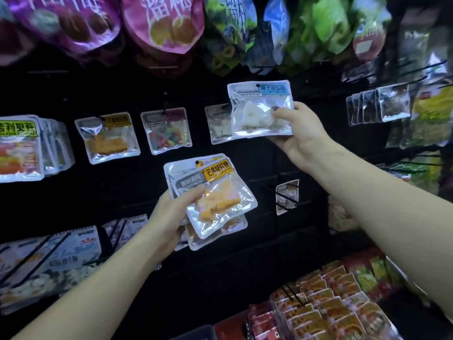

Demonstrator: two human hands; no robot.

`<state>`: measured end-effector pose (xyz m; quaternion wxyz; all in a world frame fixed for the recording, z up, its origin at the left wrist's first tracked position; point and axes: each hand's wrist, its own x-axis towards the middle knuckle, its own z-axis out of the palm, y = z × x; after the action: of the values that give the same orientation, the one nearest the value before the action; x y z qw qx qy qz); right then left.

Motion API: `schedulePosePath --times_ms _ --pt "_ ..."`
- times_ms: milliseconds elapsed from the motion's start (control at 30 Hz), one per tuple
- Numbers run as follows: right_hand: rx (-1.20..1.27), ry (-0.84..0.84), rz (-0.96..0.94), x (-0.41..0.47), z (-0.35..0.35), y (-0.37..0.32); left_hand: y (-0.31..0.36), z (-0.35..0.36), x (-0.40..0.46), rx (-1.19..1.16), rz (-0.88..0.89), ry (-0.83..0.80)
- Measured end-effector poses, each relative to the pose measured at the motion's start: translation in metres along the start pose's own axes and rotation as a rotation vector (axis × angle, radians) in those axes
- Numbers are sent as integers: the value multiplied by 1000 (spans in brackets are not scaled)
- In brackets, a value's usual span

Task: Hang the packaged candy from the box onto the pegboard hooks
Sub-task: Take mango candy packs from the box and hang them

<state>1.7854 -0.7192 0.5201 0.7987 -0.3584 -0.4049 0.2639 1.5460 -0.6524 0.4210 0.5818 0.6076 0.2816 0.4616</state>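
Observation:
My right hand (pixel 297 133) pinches a clear candy packet with a blue label and white pieces (pixel 257 111) by its lower right corner, holding it up against the black pegboard (pixel 147 187). Behind its left edge a similar packet of white candy (pixel 218 126) hangs on a hook. My left hand (pixel 169 217) grips a small stack of packets lower down; the top one has a yellow label and orange mango candy (pixel 210 197). Further packets hang to the left: an orange candy packet (pixel 107 137) and a multicoloured candy packet (pixel 166 130). The box is not in view.
Large purple, pink and green bags (pixel 159 23) hang along the top row. Bare hooks (pixel 286 200) stick out at the right beside a small packet. Red and orange packets (pixel 326 305) fill the lower right, and white-blue bags (pixel 49 263) hang at the lower left.

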Motion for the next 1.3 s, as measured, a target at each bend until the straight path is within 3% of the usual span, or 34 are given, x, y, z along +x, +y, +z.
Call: schedulePosePath --times_ms 967,1300 --pt "-53 -74 59 46 -8 27 -26 18 16 -11 -49 -50" --pt "-137 112 159 102 18 70 -37 13 19 24 -19 -69"
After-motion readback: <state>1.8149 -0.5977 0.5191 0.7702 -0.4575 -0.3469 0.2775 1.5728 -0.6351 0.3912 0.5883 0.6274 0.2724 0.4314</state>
